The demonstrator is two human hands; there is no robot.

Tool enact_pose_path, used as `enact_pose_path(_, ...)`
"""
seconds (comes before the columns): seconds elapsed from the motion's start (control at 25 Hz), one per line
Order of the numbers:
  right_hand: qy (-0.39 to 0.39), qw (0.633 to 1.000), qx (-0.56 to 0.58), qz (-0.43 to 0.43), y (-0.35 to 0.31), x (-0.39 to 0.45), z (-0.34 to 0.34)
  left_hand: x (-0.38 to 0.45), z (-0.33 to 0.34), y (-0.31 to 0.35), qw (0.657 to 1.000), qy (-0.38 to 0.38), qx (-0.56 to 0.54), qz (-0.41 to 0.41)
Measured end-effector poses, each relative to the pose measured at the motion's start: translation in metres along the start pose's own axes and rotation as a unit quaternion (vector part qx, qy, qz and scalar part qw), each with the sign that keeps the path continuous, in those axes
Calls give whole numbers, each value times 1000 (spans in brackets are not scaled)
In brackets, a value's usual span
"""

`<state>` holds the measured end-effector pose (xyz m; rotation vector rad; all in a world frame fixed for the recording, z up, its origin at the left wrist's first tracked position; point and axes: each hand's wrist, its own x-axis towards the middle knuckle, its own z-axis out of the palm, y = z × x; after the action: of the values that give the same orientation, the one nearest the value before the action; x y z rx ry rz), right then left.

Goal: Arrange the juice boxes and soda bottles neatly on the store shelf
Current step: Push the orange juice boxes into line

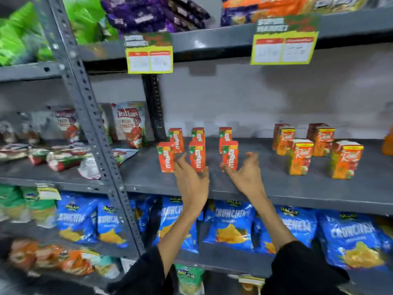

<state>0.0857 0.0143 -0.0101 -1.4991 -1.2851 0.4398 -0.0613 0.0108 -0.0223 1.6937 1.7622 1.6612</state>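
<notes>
Six small juice boxes (197, 155) stand upright on the grey shelf (297, 188), two rows of three: front row at left (165, 157), middle (197, 156) and right (230, 155), back row right behind them. Spacing uneven; the right pair sits further from the middle pair than the left pair does.

Left hand (191, 179): open, fingers spread and slightly curled, holding nothing. It sits in front of the gap between the front-left and front-middle boxes; fingertips overlap the edges of both boxes, contact cannot be told.

Right hand (244, 173): open, palm turned left, fingers curled, holding nothing. Thumb tip at the base of the front-right box, fingers just to that box's right; contact unclear through blur.

Right of the small boxes, well apart on the same shelf: larger juice boxes (316, 147), upright, staggered in two rows. Something orange (388, 145) at the far right edge, cut off, can't identify.

Left of the small boxes, past the upright post (93, 133): tomato pouches (129, 122), some standing, some lying flat.

Above the boxes: two price tags (150, 53) hang from the upper shelf edge. Below the shelf: blue chip bags (231, 224).
</notes>
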Motion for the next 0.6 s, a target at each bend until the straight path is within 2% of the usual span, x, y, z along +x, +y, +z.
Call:
enact_pose_path(0.2,50,988,-143,24,-13,-1,28,28,0,-10,997,-43,61,-22)
enact_pose_path(0.44,81,970,-228,0,-14,-10,36,22,7,-21,990,-13,139,33)
enact_pose_path(0.6,78,963,-259,-9,-10,-10,36,20,9,-21,989,2,146,38)
